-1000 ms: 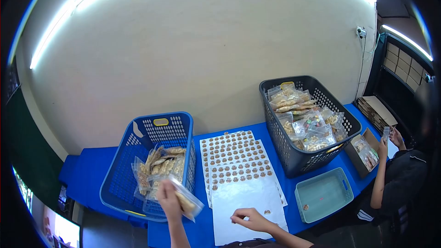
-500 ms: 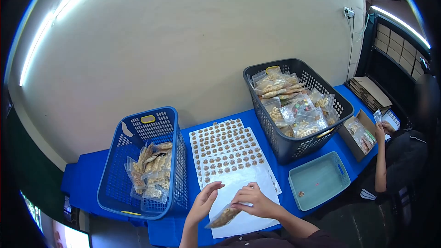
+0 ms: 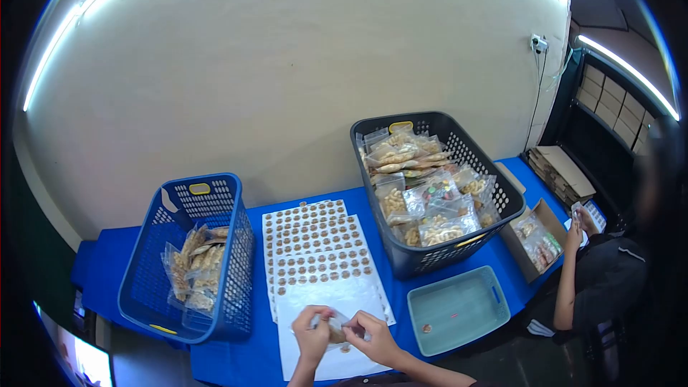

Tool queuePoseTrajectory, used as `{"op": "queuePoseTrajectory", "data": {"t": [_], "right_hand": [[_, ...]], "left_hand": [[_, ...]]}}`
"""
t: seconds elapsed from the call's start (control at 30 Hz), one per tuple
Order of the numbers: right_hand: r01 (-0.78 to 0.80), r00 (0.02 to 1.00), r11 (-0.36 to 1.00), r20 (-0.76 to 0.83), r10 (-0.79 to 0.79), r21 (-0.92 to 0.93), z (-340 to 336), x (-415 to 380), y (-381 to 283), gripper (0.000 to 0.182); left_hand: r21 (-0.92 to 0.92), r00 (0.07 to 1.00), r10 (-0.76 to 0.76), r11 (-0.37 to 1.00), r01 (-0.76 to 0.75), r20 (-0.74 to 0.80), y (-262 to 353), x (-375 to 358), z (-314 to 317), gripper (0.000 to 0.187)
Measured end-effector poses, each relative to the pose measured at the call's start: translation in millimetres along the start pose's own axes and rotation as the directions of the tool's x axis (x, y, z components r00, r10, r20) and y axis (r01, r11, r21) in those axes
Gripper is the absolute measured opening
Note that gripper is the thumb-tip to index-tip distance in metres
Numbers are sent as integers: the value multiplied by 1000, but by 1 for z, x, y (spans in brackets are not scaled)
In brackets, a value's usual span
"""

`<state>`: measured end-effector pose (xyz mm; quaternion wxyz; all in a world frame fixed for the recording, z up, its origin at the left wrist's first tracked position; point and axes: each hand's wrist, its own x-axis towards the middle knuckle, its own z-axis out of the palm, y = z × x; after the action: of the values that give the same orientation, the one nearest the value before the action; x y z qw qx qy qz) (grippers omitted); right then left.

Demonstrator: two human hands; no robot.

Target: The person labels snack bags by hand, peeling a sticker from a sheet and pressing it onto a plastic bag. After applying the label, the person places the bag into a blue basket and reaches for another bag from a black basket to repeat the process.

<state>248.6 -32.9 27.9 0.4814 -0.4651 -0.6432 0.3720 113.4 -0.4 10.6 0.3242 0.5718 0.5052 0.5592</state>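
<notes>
1. I thought the small clear bag [image 3: 335, 332] could slip out, because I only had it by bits of thin plastic and it looked slick.
2. If its top was open, a tip to one side could spill the food — I couldn't tell if it was open or shut.
3. If my hands pulled two ways, the plastic could stretch or tear.
4. The bag was see-through and a bit crinkly, with a brown lump of food low down. The shine and my fingers hid some of it.
5. It was between my hands, above the white sheets [image 3: 308, 302] with rows of round brown stickers [image 3: 312, 269].
6. My left hand [image 3: 310, 337] had its fingers curled in close, holding the bag's left side. My right hand [image 3: 378, 344] pinched the other side, fingers close together.
7. The blue basket [image 3: 246, 269] stood to my left — the green tray [image 3: 459, 308] sat to my right.
</notes>
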Motion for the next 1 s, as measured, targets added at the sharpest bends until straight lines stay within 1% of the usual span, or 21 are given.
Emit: {"op": "queuePoseTrajectory", "data": {"t": [0.03,0.1,0.13,0.23,0.27,0.37,0.4,0.5,0.53,0.57,0.63,0.67,0.7,0.73,0.77,0.8,0.83,0.87,0.9,0.93,1.0], "right_hand": [[-19,999,1000,26,18,23,-9,-3,-1,12],[-64,995,995,79,58,76,-23,-13,1,12],[-43,996,996,88,36,77,-29,-15,3,12],[-2,998,999,70,-2,54,-48,-15,11,11],[-1,998,999,70,-2,41,-53,-17,12,12],[19,999,992,23,-22,128,-68,-22,26,13],[-48,996,988,87,35,149,-77,-26,39,13],[-249,968,877,120,219,412,-91,-31,68,15],[-323,944,858,200,262,400,-96,-30,77,23],[-413,907,809,271,322,420,-98,-34,80,26],[-576,811,693,413,415,434,-101,-35,79,32],[-651,745,582,559,364,487,-102,-37,83,39],[-694,711,423,649,272,583,-100,-41,92,40],[-730,680,243,716,160,639,-97,-45,104,40],[-757,653,52,757,36,651,-95,-47,112,40],[-765,639,87,735,228,638,-97,-49,104,36],[-716,692,150,664,285,682,-101,-48,88,33],[-664,739,216,584,337,716,-105,-45,69,30],[-610,780,283,496,382,740,-108,-44,60,27],[-574,812,356,458,361,737,-113,-47,79,22],[-437,893,508,289,346,742,-123,-46,77,20]], "left_hand": [[-28,996,15,999,-17,-88,4,5,4,7],[22,986,115,993,-114,-117,13,13,9,11],[-23,985,113,993,-117,-128,16,11,17,14],[-53,987,61,996,-70,-147,16,8,35,16],[-130,991,28,990,-46,-132,19,7,42,19],[-207,996,-27,978,8,-90,16,5,56,21],[-254,994,-42,967,16,-97,18,5,60,25],[-400,985,-129,914,71,-118,20,7,64,30],[-474,977,-191,872,126,-91,17,7,65,31],[-645,970,-236,750,144,-58,19,6,69,30],[-896,956,-291,418,147,21,26,8,78,30],[-961,940,-320,199,192,121,20,8,79,33],[-969,935,-263,3,247,237,15,8,81,32],[-934,924,-180,-188,305,338,9,6,84,32],[-857,904,-78,-364,366,419,0,5,88,32],[-783,885,193,-413,465,423,-18,4,95,33],[-872,896,3,-226,434,445,-14,1,96,39],[-908,890,-189,-23,419,415,-7,-4,96,46],[-888,866,-368,181,423,338,0,-9,95,54],[-790,904,-220,440,427,367,2,-18,93,72],[-781,870,-231,383,493,436,16,-31,91,77]]}}
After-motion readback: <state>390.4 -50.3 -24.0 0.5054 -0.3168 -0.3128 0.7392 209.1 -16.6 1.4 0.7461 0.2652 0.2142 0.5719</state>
